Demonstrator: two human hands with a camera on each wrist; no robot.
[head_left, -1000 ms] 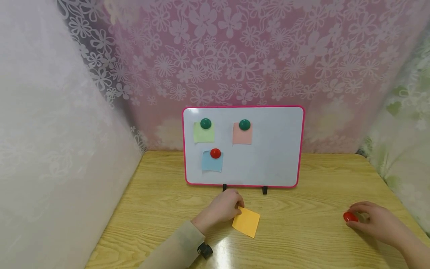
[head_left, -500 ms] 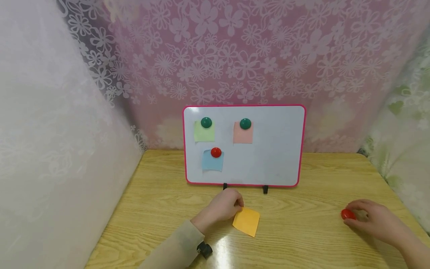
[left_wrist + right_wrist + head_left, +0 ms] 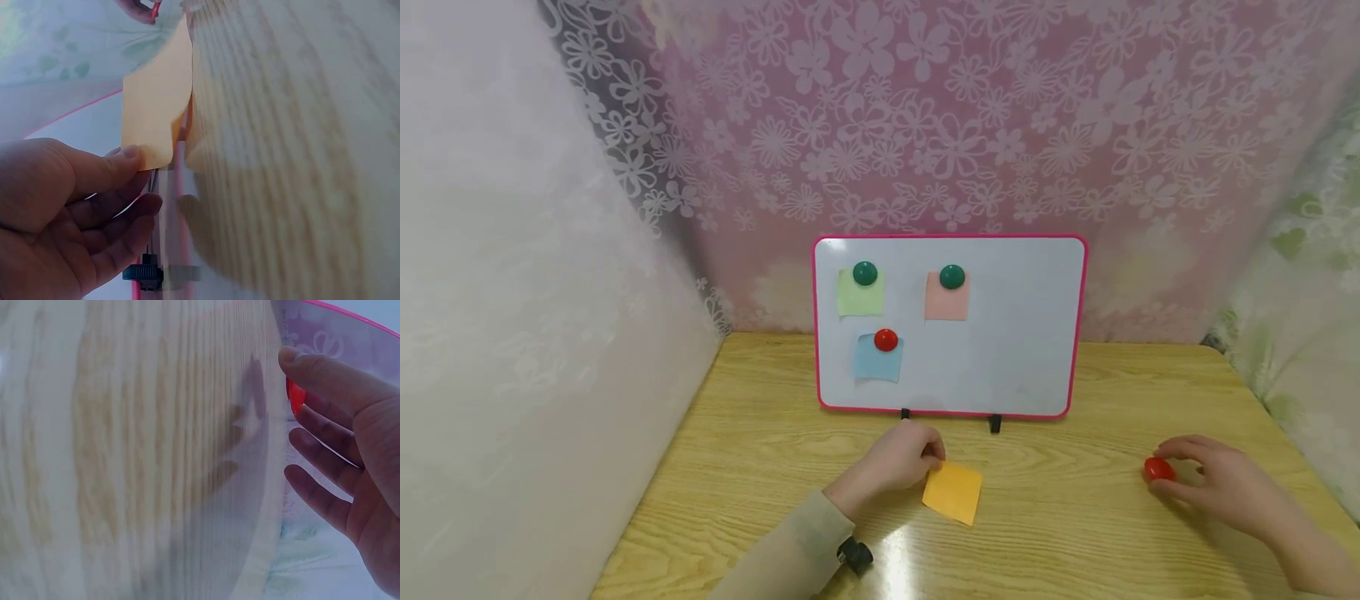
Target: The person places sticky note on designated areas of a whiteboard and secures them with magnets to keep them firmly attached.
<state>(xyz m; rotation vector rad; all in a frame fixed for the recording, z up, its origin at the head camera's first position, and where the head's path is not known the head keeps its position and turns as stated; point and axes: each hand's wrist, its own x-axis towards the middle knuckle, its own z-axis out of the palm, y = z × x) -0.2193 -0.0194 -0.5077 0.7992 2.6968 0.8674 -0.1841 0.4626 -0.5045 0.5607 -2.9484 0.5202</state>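
Note:
My left hand (image 3: 901,457) pinches a corner of an orange sticky note (image 3: 953,493) between thumb and fingers, low over the table in front of the whiteboard. In the left wrist view the note (image 3: 159,103) stretches away from the thumb, close to the wood. Off to the right, my right hand (image 3: 1221,483) holds a round red magnet (image 3: 1159,470) between thumb and fingers. The right wrist view shows the magnet (image 3: 295,395) partly hidden behind the thumb, with the other fingers spread apart.
A pink-framed whiteboard (image 3: 1007,333) stands on black feet (image 3: 995,423) at the back. Green magnets hold a green note (image 3: 861,300) and a pink note (image 3: 946,304); a red magnet (image 3: 886,340) holds a blue note (image 3: 877,365). Patterned curtains (image 3: 955,108) surround the wooden table (image 3: 760,467).
My right hand has moved left and slightly toward the back with the red magnet. The left hand stays nearly in place, still pinching the orange sticky note.

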